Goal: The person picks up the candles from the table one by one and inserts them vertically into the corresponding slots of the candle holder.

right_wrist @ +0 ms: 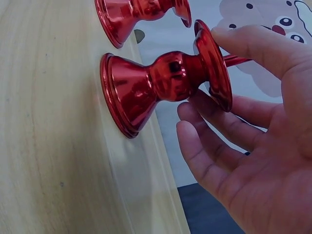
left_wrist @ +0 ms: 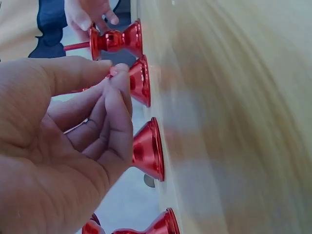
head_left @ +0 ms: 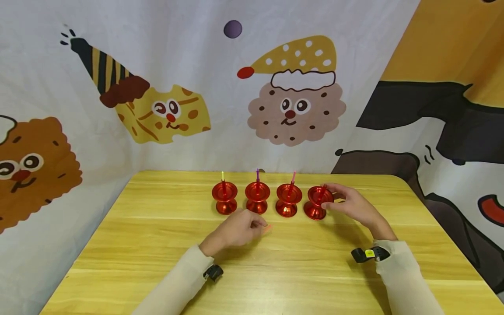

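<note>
My left hand (head_left: pixel 242 227) pinches a small, thin orange candle (head_left: pixel 267 229) between thumb and fingertips, low over the table in front of the holders. At the right end of a row, my right hand (head_left: pixel 350 204) grips the saucer rim of a shiny red candle holder (head_left: pixel 316 211). In the right wrist view the thumb lies on one side of that saucer (right_wrist: pixel 214 68) and fingers on the other; a bare red spike rises from it. To its left stand red holders bearing a pink candle (head_left: pixel 293 177), a purple candle (head_left: pixel 257 176) and a yellow candle (head_left: pixel 222 176).
The holders stand near the back of a wooden table (head_left: pixel 169 262). Behind it hangs a cloth (head_left: pixel 220 144) printed with cartoon biscuits and cheese. Black straps with small devices are on both wrists, such as the left strap (head_left: pixel 214 273).
</note>
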### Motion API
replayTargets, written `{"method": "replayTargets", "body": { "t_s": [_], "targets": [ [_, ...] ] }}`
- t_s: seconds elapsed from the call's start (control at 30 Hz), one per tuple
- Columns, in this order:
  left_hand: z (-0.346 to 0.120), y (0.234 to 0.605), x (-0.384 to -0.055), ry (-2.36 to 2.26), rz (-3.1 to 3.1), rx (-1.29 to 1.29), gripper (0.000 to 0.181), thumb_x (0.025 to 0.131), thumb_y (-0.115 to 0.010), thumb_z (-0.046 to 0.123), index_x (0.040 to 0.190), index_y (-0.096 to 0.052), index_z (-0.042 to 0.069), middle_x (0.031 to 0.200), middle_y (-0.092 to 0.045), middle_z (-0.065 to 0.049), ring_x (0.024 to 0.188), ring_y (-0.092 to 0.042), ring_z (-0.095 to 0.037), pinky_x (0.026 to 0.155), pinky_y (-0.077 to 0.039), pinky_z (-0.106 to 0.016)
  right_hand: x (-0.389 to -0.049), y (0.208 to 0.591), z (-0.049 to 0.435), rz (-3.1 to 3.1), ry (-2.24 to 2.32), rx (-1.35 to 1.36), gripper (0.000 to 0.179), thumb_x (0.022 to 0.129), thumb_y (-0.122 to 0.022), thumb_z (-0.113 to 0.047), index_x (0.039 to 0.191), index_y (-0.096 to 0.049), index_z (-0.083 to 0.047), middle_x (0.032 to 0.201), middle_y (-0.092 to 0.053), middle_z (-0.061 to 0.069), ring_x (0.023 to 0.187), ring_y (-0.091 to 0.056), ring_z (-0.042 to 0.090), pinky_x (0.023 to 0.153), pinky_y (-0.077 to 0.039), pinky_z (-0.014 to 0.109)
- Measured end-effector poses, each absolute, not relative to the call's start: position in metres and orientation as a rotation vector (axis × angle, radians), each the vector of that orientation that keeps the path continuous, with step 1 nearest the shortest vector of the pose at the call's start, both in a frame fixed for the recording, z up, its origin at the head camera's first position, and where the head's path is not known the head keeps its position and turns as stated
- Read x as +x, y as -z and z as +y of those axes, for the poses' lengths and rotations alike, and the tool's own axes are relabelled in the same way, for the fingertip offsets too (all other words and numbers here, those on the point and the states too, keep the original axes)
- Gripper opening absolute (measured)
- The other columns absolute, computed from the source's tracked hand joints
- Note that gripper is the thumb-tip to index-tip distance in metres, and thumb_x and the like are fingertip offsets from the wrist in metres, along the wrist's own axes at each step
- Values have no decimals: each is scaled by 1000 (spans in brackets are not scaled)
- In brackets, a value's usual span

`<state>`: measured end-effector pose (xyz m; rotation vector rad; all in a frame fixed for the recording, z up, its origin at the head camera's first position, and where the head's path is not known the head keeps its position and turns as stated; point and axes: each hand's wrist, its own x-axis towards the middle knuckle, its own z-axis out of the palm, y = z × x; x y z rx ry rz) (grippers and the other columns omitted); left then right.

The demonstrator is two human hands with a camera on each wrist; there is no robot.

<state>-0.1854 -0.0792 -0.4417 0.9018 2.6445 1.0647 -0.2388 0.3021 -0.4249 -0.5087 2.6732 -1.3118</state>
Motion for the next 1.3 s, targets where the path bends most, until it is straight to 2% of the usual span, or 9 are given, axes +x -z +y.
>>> {"method": "replayTargets", "body": {
  "t_s": [0.1, 0.27, 0.47, 0.5, 0.67, 0.73, 0.97, 1.1, 1.3],
  "targets": [
    [-77, 441, -186, -1114, 2626, 881, 18, 104, -71, 3, 118, -83, 3, 99, -78, 2, 75, -59, -5, 73, -55, -25, -239, 425, 303, 2659, 1317, -515, 70, 101, -82, -19, 157, -52, 8, 140, -68, 23, 122, -64, 38, 92, -55, 33],
    [-71, 439, -186, -1212, 2617, 898, 12, 103, -72, 5, 112, -81, 4, 95, -73, 5, 85, -65, -8, 80, -57, -27, -237, 426, 305, 2615, 1351, -561, 67, 99, -83, -16, 156, -55, 6, 138, -69, 22, 120, -65, 36, 90, -57, 32],
    [-60, 435, -188, -1390, 2565, 921, 9, 101, -73, 4, 106, -81, 2, 94, -75, 5, 85, -67, -6, 79, -59, -26, -234, 426, 305, 2596, 1356, -594, 64, 98, -84, -17, 154, -59, 2, 137, -71, 18, 119, -66, 34, 92, -57, 32],
    [-57, 433, -189, -1410, 2565, 927, 8, 101, -73, 4, 105, -81, 3, 93, -75, 6, 84, -67, -6, 83, -58, -27, -234, 426, 306, 2595, 1355, -597, 64, 98, -84, -17, 153, -60, 2, 137, -72, 17, 119, -67, 34, 93, -57, 32],
    [-39, 424, -193, -1478, 2554, 939, 8, 102, -73, 7, 101, -81, 7, 89, -76, 7, 82, -68, -4, 82, -58, -27, -236, 429, 306, 2607, 1321, -591, 63, 96, -86, -19, 153, -62, -1, 137, -72, 14, 121, -67, 34, 96, -57, 35],
    [-31, 422, -196, -1500, 2548, 949, 9, 103, -72, 7, 102, -81, 8, 91, -76, 6, 83, -69, -4, 77, -59, -25, -237, 430, 306, 2616, 1303, -581, 64, 96, -86, -20, 153, -62, -2, 136, -73, 13, 122, -66, 34, 97, -57, 37],
    [1, 410, -207, -1616, 2552, 983, 6, 105, -74, 10, 102, -79, 8, 94, -77, 4, 86, -70, -3, 79, -59, -23, -236, 430, 307, 2618, 1297, -601, 64, 97, -86, -22, 153, -62, -1, 133, -74, 12, 122, -66, 34, 97, -58, 38],
    [18, 400, -211, -1650, 2564, 981, 9, 106, -73, 12, 108, -80, 6, 99, -78, 3, 89, -70, -2, 81, -59, -20, -236, 431, 308, 2613, 1305, -614, 63, 98, -85, -21, 152, -62, -1, 132, -74, 11, 121, -66, 33, 96, -58, 37],
    [42, 389, -219, -1632, 2651, 1009, 11, 105, -73, 11, 110, -79, 3, 105, -81, -3, 91, -72, -3, 82, -57, -15, -236, 430, 307, 2604, 1321, -628, 62, 98, -85, -19, 153, -62, -2, 132, -74, 12, 121, -66, 33, 96, -58, 37]
  ]
}}
